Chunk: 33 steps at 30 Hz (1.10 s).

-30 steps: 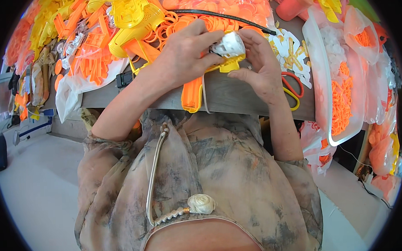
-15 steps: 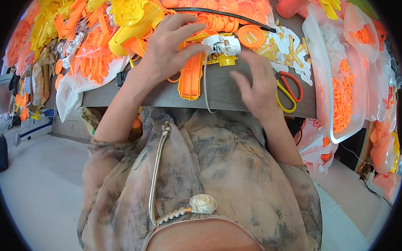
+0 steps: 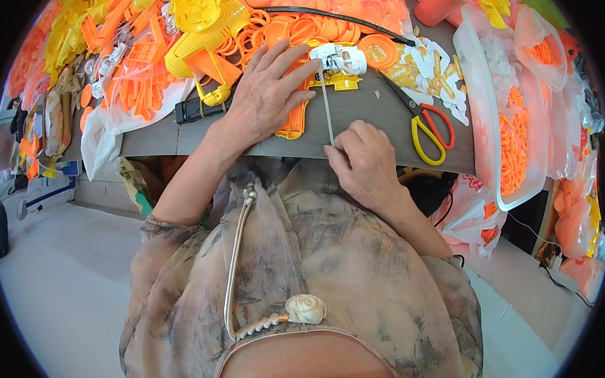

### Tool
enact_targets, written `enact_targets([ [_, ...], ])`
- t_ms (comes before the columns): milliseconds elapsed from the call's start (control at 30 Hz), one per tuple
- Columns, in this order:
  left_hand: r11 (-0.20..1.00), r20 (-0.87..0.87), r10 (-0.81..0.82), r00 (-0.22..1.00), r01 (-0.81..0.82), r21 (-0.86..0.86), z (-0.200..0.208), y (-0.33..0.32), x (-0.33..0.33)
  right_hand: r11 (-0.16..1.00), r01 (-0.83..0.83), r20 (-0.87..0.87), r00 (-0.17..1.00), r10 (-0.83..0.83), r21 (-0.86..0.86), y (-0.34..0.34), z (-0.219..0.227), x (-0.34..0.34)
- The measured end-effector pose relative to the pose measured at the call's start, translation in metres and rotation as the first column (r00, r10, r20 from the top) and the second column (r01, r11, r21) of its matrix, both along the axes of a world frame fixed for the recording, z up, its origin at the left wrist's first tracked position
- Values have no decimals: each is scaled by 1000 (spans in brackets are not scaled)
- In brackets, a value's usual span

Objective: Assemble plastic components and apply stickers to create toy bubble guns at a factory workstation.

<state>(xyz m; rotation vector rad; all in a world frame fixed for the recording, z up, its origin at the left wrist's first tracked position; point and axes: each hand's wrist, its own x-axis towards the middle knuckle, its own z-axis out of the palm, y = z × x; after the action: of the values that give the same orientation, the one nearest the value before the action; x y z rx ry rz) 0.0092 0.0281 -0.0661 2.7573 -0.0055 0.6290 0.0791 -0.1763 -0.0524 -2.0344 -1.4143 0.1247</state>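
Observation:
My left hand (image 3: 267, 93) lies flat on the grey table (image 3: 367, 120), pressing down an orange-and-yellow plastic toy piece (image 3: 298, 116). Its fingertips reach a small white plastic part (image 3: 338, 58) at the toy's far end. A thin pale cord (image 3: 327, 111) runs from that white part toward me. My right hand (image 3: 363, 161) pinches the near end of the cord at the table's front edge.
Scissors with yellow and red handles (image 3: 428, 128) lie right of my right hand. Heaps of orange and yellow plastic parts (image 3: 177, 40) cover the far side. A clear tray of orange pieces (image 3: 514, 135) stands at the right. A black bar (image 3: 193, 109) lies left.
Both hands held the white part together; now the toy lies on the table, my left hand pressing it flat while my right hand has drawn the cord back toward me.

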Motion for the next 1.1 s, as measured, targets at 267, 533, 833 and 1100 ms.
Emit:
enact_targets([
  [267,998,213,39,976,-26,-64,14,-6,-12,971,220,70,972,-226,94,-45,17,33],
  [533,349,-408,-403,819,-275,-896,-8,-63,-79,908,340,348,905,-244,-245,-87,1,86],
  [833,-380,-236,-314,920,-350,-856,-40,-93,-63,845,454,-50,873,-486,-284,-101,13,68],
  [1100,-431,-220,-348,911,-364,-826,-38,-89,-68,988,-108,-624,782,18,-107,-117,-20,-6],
])
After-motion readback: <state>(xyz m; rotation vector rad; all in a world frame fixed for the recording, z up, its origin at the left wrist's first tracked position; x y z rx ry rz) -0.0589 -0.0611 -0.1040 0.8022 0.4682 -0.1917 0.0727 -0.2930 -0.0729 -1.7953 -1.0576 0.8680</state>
